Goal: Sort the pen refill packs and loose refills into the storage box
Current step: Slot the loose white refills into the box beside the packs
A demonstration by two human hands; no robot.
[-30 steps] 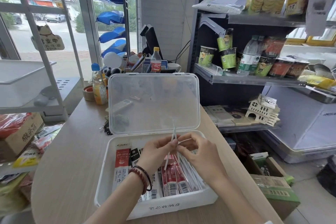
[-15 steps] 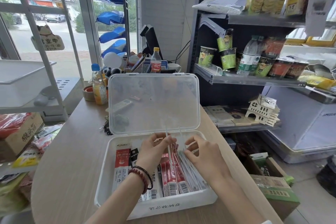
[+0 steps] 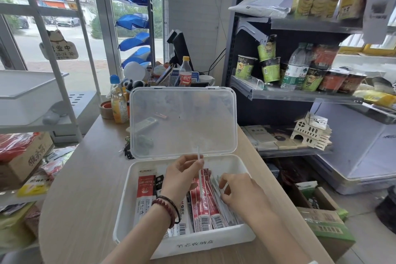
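The storage box [image 3: 186,242] sits open on the table [image 3: 85,199], and knocking its upright lid [image 3: 184,122] would likely swing it shut on your work. Your left hand [image 3: 182,176] pinches one loose refill [image 3: 200,169] near-upright over the red refill packs [image 3: 203,206]; a slack pinch could drop it crosswise. Your right hand [image 3: 242,193] curls into the loose refills [image 3: 225,210] at the box's right, and it cannot be determined whether it grips any; the drink bottle [image 3: 119,105] beyond the lid does not obstruct.

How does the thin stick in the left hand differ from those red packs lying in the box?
The loose refill is a bare, pale, very thin stick; the red packs are wider, flat and printed with barcodes. The loose refill stands nearly upright, pinched by the left hand; the red packs lie in the storage box. Both are long and narrow.
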